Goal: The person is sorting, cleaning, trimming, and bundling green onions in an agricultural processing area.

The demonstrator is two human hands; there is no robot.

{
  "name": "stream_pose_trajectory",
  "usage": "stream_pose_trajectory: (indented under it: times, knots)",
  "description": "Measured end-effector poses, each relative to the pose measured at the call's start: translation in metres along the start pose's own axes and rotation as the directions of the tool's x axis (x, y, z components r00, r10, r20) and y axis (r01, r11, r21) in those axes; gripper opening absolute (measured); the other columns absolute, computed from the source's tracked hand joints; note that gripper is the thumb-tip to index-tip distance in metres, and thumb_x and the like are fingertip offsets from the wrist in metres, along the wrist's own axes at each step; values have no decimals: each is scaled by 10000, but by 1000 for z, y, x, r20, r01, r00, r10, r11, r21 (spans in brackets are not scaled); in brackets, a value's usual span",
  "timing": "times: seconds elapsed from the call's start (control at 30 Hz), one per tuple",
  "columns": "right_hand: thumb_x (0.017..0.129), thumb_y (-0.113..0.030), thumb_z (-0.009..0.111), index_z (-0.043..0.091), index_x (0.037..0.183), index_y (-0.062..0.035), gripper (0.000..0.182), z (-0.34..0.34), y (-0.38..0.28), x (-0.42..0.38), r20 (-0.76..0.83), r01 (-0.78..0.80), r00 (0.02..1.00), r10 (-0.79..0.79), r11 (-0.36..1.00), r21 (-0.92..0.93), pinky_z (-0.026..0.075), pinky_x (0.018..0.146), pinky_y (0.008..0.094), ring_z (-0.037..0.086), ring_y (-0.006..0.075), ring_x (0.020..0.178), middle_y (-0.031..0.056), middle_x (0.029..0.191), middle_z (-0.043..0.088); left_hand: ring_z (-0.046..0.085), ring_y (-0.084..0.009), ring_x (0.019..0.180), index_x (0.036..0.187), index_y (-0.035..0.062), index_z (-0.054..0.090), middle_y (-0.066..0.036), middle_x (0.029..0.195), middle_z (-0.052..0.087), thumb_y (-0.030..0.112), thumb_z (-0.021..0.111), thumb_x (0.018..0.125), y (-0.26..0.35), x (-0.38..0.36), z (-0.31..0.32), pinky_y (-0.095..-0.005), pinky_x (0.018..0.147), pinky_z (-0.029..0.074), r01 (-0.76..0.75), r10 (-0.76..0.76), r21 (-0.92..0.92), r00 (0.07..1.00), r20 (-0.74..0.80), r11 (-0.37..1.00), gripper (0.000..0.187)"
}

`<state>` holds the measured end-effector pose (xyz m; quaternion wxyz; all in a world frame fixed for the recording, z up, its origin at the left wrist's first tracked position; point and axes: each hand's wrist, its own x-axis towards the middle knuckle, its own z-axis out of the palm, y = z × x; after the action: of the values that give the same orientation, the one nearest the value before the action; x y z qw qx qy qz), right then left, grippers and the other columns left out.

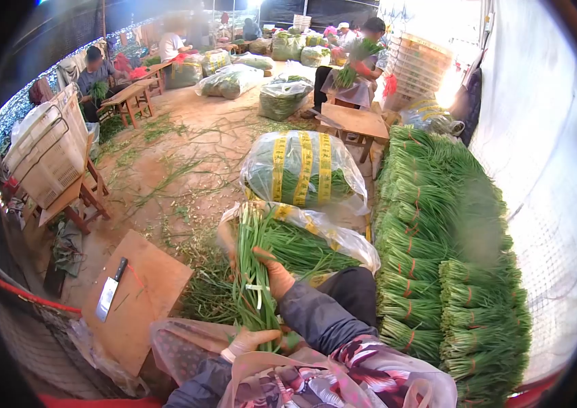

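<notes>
An upright bunch of long green stalks [251,262] stands in front of my body, pale ends at the top. My right hand [276,273] is closed on its right side, thumb across the stalks. My left hand [253,341] grips the lower part of the same bunch. A small white strip [254,287] shows across the stalks between my hands. Just behind lies an open clear bag [353,248] with more green stalks [302,246] in it. Loose stalks and leaves [207,289] lie to the left of the bunch.
A knife [107,296] lies on a wooden board [149,272] at left. Tied bundles [411,251] are stacked at right. A taped full bag [302,168] stands ahead. A crate [40,153] sits on a stool at left. Several people work at the back, one [363,64] holding greens.
</notes>
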<state>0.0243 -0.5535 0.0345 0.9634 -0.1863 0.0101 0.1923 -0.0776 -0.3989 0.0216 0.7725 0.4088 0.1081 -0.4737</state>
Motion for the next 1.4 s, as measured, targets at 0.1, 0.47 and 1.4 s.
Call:
stream_pose_trajectory:
  times: [0.1,0.47,1.4]
  knots:
    - [801,-473,704,590,1155,-60,556,-13,-32,27,88,111,989,-119,989,96,553,718,356,652,191,797,62,914,672,616,-142,773,1206,46,563,-74,972,656,-66,666,784,1,-5,-33,-295,650,502,-46,39,254,999,31,966,449]
    - [951,-358,474,600,1066,-64,340,-168,-165,83,39,437,893,-448,843,-313,514,596,349,585,218,662,65,822,588,557,-147,508,1185,38,536,-62,735,605,14,687,743,13,-116,-76,-285,502,468,-66,102,188,977,-187,980,467]
    - [855,-247,656,643,935,-69,195,-68,-22,54,6,73,997,-74,964,-254,225,408,224,302,44,399,-99,501,374,569,-101,606,1149,46,558,-30,847,615,-42,699,731,45,-107,-87,-235,510,462,-204,505,608,776,-377,767,449]
